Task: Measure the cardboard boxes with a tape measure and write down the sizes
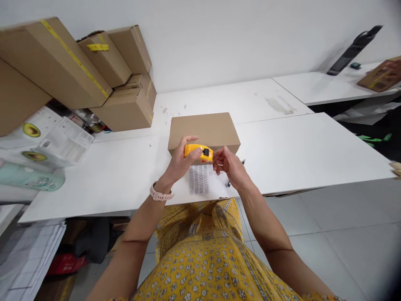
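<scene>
My left hand (183, 161) is closed round a yellow tape measure (198, 152) with a black slider and a red button, its thumb lying near the slider. At the tape measure's right end, my right hand (230, 165) has its fingers curled in; what lies between the fingertips is hidden. Just beyond both hands a closed brown cardboard box (203, 127) lies on the white table (282, 163). Below the hands, a sheet of printed paper (199, 182) rests near the table edge, partly covered. A small dark pen-like item (228, 183) shows beside my right wrist.
Several cardboard boxes (122, 110) are stacked at the left, near white cartons with avocado pictures (59, 136) and a mint-green bottle-like item (31, 175). On the far right table stand a black bottle (347, 54) and a small brown box (377, 77) with another person's hand on it.
</scene>
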The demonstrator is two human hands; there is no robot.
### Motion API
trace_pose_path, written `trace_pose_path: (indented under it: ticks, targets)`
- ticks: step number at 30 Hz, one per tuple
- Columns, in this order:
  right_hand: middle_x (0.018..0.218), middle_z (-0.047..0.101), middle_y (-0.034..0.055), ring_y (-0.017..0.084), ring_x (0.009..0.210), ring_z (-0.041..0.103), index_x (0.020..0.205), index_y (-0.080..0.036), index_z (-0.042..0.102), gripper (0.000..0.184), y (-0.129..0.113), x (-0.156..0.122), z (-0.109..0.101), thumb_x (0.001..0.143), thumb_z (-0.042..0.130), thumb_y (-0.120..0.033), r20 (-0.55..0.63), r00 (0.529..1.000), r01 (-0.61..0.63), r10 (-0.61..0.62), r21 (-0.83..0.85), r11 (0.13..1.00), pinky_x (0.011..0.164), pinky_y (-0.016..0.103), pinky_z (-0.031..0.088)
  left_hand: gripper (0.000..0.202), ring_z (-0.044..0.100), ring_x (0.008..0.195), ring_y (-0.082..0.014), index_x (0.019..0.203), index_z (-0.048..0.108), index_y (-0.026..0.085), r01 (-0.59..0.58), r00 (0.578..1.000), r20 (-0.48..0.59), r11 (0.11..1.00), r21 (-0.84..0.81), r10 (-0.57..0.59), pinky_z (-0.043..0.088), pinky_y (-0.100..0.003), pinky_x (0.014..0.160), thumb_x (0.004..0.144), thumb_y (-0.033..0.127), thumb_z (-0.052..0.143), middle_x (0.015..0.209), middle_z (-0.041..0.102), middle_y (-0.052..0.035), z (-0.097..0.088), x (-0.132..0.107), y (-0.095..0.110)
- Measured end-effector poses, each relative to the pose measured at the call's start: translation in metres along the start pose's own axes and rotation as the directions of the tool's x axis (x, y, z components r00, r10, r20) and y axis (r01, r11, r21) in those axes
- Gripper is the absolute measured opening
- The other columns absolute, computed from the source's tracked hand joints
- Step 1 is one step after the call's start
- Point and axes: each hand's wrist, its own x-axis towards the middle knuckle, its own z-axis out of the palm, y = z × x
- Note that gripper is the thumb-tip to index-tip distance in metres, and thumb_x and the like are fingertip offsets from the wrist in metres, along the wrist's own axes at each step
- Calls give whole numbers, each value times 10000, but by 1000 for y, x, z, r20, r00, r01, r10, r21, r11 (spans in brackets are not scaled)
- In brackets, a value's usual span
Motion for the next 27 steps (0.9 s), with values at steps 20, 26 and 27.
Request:
trace_pose_path:
  ticks: [20, 26, 27]
  targets:
    - [636, 483, -44, 81, 516, 356, 717, -220, 530, 484, -34, 111, -116, 801, 775, -629, -292, 955, 29, -49, -75, 997, 420, 224, 293, 346, 546, 659, -141, 911, 674, 186, 339, 887, -344, 940, 34, -307, 339, -221, 498, 713, 469, 685, 833, 666, -46, -183, 81, -46]
    - [665, 490, -35, 85, 562, 405, 697, -207, 515, 500, -28, 126, -101, 874, 676, -646, -334, 941, -48, -52, -282, 958, 495, 233, 339, 336, 534, 616, -141, 896, 687, 201, 355, 894, -317, 932, 74, -315, 345, -234, 488, 700, 473, 705, 831, 676, -45, -185, 93, -41]
    - [678, 502, -30, 90, 582, 422, 702, -207, 515, 503, -27, 127, -100, 876, 669, -653, -334, 941, -57, -61, -333, 941, 512, 236, 353, 341, 539, 620, -141, 903, 689, 202, 351, 901, -304, 932, 93, -309, 353, -234, 491, 705, 479, 703, 846, 681, -46, -182, 96, -40]
